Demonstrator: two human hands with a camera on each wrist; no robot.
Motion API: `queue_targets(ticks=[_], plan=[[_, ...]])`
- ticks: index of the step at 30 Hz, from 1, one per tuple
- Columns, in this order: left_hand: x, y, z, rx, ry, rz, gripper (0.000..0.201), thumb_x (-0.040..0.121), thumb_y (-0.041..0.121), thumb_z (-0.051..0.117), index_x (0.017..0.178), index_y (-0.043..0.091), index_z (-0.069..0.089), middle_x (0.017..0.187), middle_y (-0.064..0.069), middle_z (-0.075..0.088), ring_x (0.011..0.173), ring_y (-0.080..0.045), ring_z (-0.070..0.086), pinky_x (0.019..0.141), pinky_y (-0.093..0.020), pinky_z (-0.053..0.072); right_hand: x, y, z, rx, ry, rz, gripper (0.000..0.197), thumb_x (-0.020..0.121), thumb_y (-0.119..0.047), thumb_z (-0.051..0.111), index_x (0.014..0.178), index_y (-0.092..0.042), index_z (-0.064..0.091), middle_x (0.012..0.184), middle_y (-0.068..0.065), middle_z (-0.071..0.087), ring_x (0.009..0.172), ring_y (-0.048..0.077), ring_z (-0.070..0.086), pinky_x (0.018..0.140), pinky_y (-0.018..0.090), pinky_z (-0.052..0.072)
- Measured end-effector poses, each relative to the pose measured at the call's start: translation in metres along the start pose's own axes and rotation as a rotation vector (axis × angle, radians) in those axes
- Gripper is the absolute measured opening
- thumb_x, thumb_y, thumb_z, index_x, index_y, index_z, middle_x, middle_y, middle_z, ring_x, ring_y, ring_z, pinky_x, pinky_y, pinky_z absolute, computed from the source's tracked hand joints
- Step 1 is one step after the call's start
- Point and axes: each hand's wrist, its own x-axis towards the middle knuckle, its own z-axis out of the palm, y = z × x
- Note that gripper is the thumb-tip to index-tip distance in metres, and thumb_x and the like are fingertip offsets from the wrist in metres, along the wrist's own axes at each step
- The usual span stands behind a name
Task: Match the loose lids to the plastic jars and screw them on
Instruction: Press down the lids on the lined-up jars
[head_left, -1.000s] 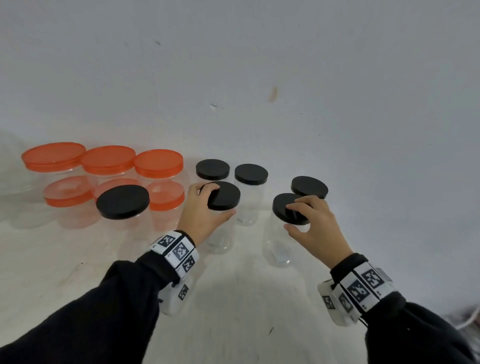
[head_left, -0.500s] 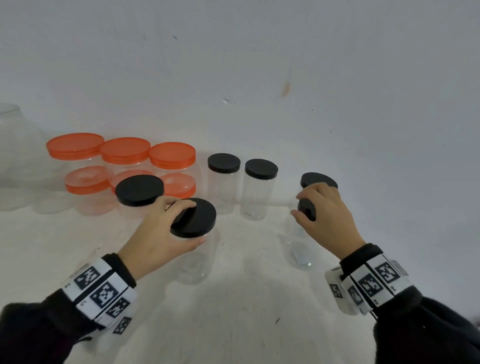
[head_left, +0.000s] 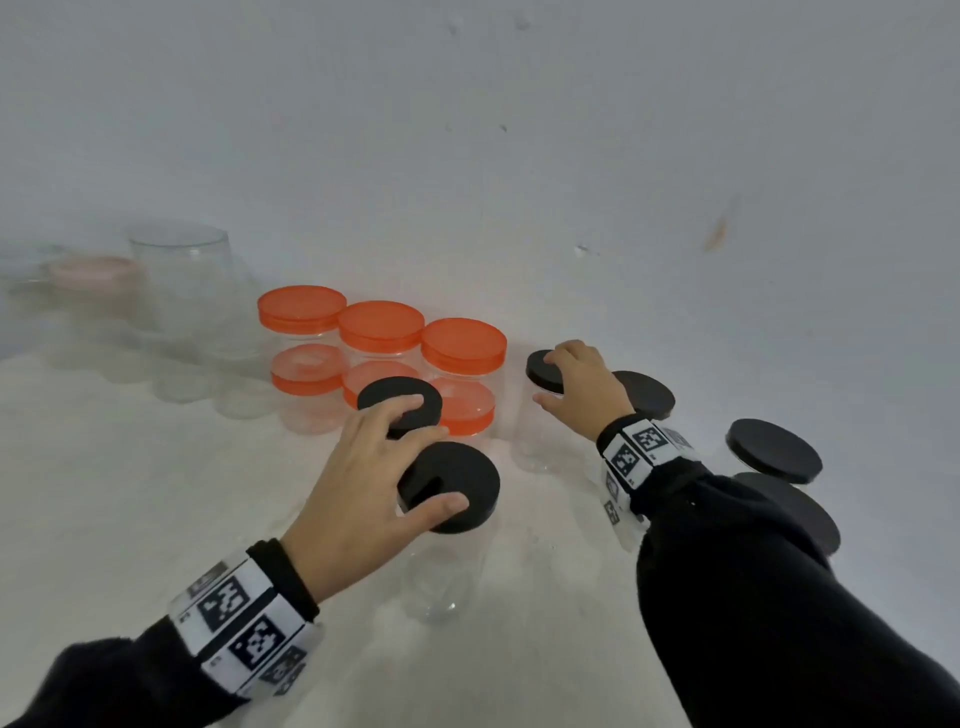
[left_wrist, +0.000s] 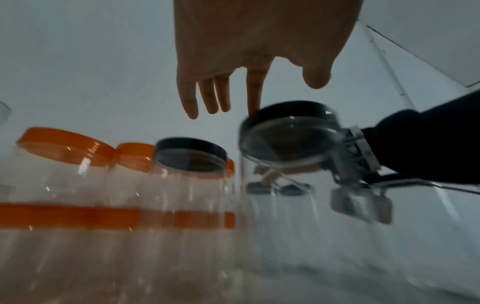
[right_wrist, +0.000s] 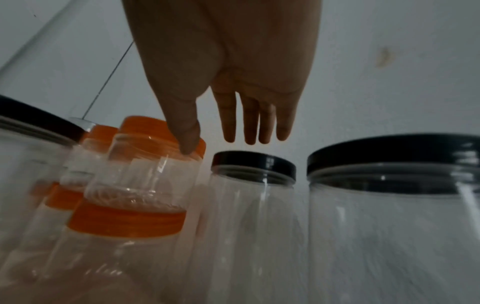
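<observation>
Left hand (head_left: 363, 483) spread across a black lid (head_left: 457, 486) mid-tabletop, right hand (head_left: 582, 389) loosely over a rear black-lidded jar (head_left: 543, 371) beside the orange-lidded jars (head_left: 462, 345); crowded light jars could topple if knocked.

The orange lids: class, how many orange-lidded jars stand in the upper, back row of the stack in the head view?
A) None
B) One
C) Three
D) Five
C: three orange lids sit side by side along the top row, each on a clear jar stacked over another orange-lidded one.
</observation>
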Motion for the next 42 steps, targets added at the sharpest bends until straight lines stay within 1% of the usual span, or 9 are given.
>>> queue_targets(ticks=[5,9,12,16,21,31,35,39,42], plan=[[0.038,-0.015,-0.016,0.014,-0.032,-0.060,0.083,0.069,0.075,0.035,0.129,0.020,0.050,0.133,0.007,0.042,0.121,-0.005,0.033,0.096,-0.019,0.027,0.022,0.000,0.013,-0.097,-0.052,0.088,0.045,0.090,-0.027,0.056,0.128,-0.005,0.046,0.133,0.011,0.043,0.122,0.027,0.039,0.093,0.035,0.040],[0.051,-0.015,-0.013,0.100,-0.179,-0.088,0.103,0.063,0.086,0.017,0.135,0.017,0.042,0.138,0.003,0.038,0.128,-0.012,0.033,0.105,-0.026,0.029,0.026,0.002,0.017,-0.106,-0.070,0.113,0.040,0.092,-0.025,0.053,0.127,-0.007,0.047,0.129,0.010,0.046,0.118,0.026,0.043,0.086,0.036,0.043],[0.052,-0.008,-0.004,0.239,-0.300,-0.119,0.121,0.056,0.089,-0.007,0.140,0.014,0.035,0.149,-0.001,0.028,0.137,-0.019,0.023,0.111,-0.032,0.020,0.025,0.004,0.018,-0.100,-0.057,0.074,0.038,0.092,-0.027,0.053,0.126,-0.008,0.050,0.127,0.009,0.049,0.114,0.025,0.046,0.084,0.034,0.043],[0.052,-0.006,0.009,0.374,-0.452,-0.196,0.120,0.053,0.086,-0.004,0.147,0.015,0.016,0.157,-0.003,0.006,0.144,-0.022,0.001,0.115,-0.040,0.006,0.021,0.004,0.020,-0.071,-0.046,0.015,0.038,0.092,-0.027,0.053,0.126,-0.010,0.050,0.128,0.007,0.050,0.114,0.024,0.046,0.085,0.032,0.042],[0.050,-0.011,0.014,0.399,-0.479,-0.179,0.134,0.041,0.089,-0.026,0.148,0.016,0.011,0.157,-0.003,0.000,0.144,-0.022,-0.003,0.115,-0.040,0.001,0.018,0.002,0.022,-0.036,-0.029,-0.025,0.039,0.093,-0.026,0.053,0.128,-0.009,0.049,0.130,0.007,0.050,0.117,0.024,0.045,0.090,0.033,0.041],[0.050,-0.011,0.018,0.372,-0.469,-0.193,0.134,0.040,0.088,-0.027,0.148,0.017,0.009,0.157,-0.002,-0.001,0.144,-0.021,-0.006,0.115,-0.040,-0.002,0.017,-0.009,0.029,0.035,0.021,-0.069,0.035,0.091,-0.019,0.054,0.123,-0.006,0.052,0.127,0.009,0.052,0.115,0.025,0.046,0.090,0.033,0.043],[0.050,-0.011,0.017,0.365,-0.465,-0.199,0.123,0.051,0.088,-0.010,0.148,0.017,0.010,0.157,-0.002,-0.001,0.144,-0.021,-0.006,0.115,-0.040,-0.002,0.016,-0.006,0.030,0.069,0.029,-0.062,0.040,0.089,-0.022,0.058,0.125,-0.007,0.050,0.131,0.008,0.050,0.119,0.024,0.044,0.097,0.034,0.041],[0.050,-0.009,0.017,0.375,-0.458,-0.199,0.111,0.057,0.078,-0.007,0.148,0.016,0.011,0.157,-0.003,0.000,0.144,-0.022,-0.005,0.115,-0.040,-0.001,0.004,0.009,0.024,0.011,0.093,-0.023,0.067,0.078,-0.037,0.072,0.135,-0.014,0.044,0.147,0.007,0.035,0.136,0.024,0.029,0.114,0.044,0.022],[0.050,-0.011,0.017,0.371,-0.455,-0.195,0.116,0.055,0.083,-0.006,0.148,0.015,0.012,0.157,-0.004,0.001,0.144,-0.022,-0.004,0.115,-0.041,0.000,-0.011,0.026,0.020,0.023,0.205,0.097,0.070,0.076,-0.030,0.075,0.135,-0.012,0.043,0.152,0.011,0.024,0.141,0.028,0.018,0.115,0.044,0.014]])
